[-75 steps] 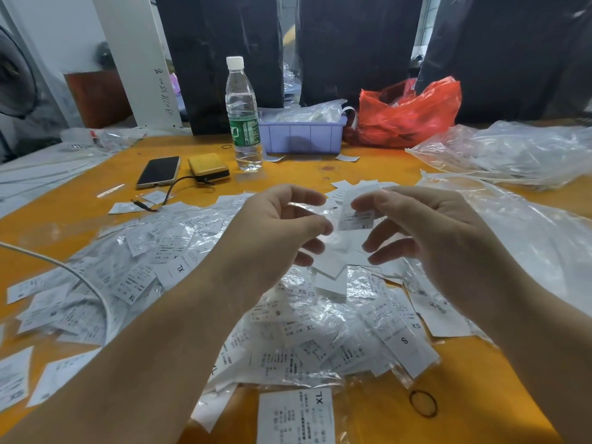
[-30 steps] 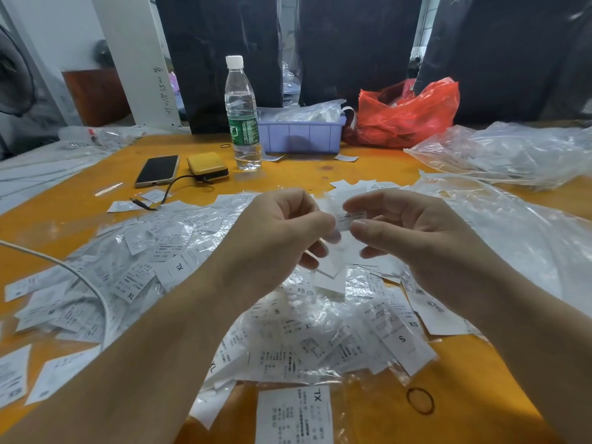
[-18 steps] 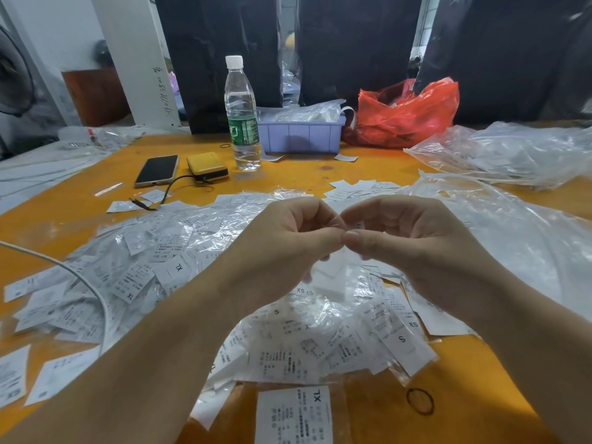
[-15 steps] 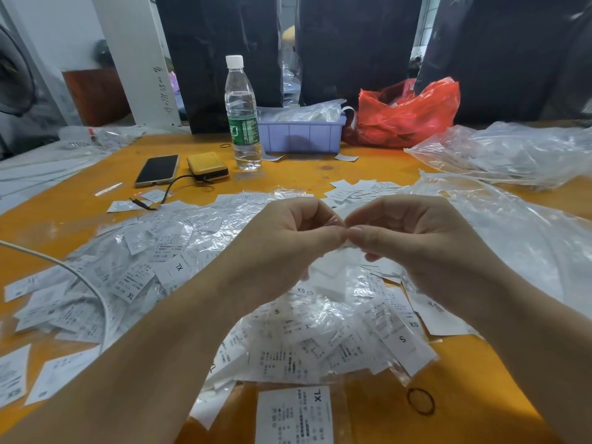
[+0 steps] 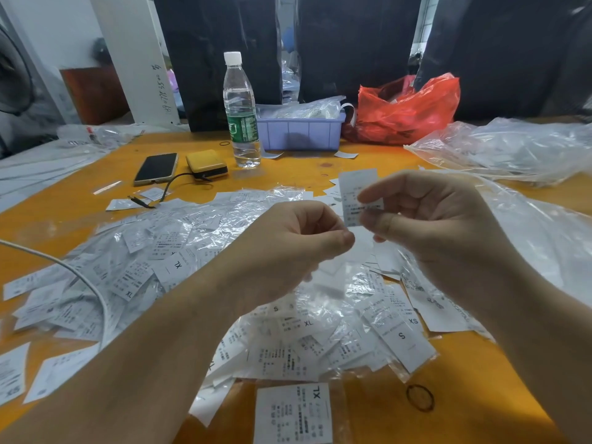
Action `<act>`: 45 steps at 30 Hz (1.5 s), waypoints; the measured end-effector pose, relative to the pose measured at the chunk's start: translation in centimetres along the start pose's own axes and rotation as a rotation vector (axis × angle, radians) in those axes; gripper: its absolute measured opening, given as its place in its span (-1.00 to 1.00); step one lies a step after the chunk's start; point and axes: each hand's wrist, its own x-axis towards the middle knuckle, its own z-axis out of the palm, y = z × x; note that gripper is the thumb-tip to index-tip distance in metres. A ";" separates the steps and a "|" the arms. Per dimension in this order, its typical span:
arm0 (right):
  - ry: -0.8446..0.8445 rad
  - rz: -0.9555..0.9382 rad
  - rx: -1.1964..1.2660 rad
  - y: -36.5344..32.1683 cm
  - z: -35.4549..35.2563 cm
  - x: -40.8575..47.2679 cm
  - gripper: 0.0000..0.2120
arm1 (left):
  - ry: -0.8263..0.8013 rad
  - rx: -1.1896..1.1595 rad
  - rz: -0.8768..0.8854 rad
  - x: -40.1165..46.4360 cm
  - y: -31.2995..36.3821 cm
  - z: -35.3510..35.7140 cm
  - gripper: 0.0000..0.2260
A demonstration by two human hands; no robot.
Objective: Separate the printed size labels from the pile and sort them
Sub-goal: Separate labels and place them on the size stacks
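Note:
A wide pile of white printed size labels (image 5: 179, 251), many in clear plastic sleeves and marked XL, S or XS, covers the orange table (image 5: 474, 379). My right hand (image 5: 429, 225) is raised above the pile and pinches one printed label (image 5: 354, 195) upright between thumb and forefinger. Just left of it, my left hand (image 5: 288, 245) has its fingers curled, thumb against forefinger. It grips a small stack of white labels (image 5: 330, 280) that shows blurred beneath it. A single XL label (image 5: 293, 415) lies at the near edge.
A water bottle (image 5: 241, 113), phone (image 5: 156, 168), yellow power bank (image 5: 206, 162), purple bin (image 5: 301, 133) and red bag (image 5: 407, 110) stand at the back. Clear plastic bags (image 5: 512, 149) lie at the right. A white cable (image 5: 80, 277) crosses the pile; a rubber band (image 5: 419, 398) lies near front.
My two hands were pinched together on a label; they have drawn apart. The right hand has lifted a single label up and to the right, away from the left hand's stack.

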 end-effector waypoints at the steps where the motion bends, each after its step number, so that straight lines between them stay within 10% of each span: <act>1: -0.020 0.003 -0.026 0.0 0.1 -0.1 -0.83 | -0.006 -0.005 0.004 0.0 0.0 0.0 -0.89; 23: -0.105 0.076 0.006 -0.3 -0.2 -0.1 -0.84 | 0.030 0.013 0.035 0.1 -0.2 -0.4 -0.83; 29: -0.062 0.158 0.103 -0.7 -0.8 0.3 -0.57 | 0.000 0.023 0.034 -0.1 0.1 -0.3 -0.81; 45: -0.128 0.150 0.021 -0.4 0.0 0.1 -0.87 | -0.028 0.012 0.045 -0.1 0.2 -0.2 -0.78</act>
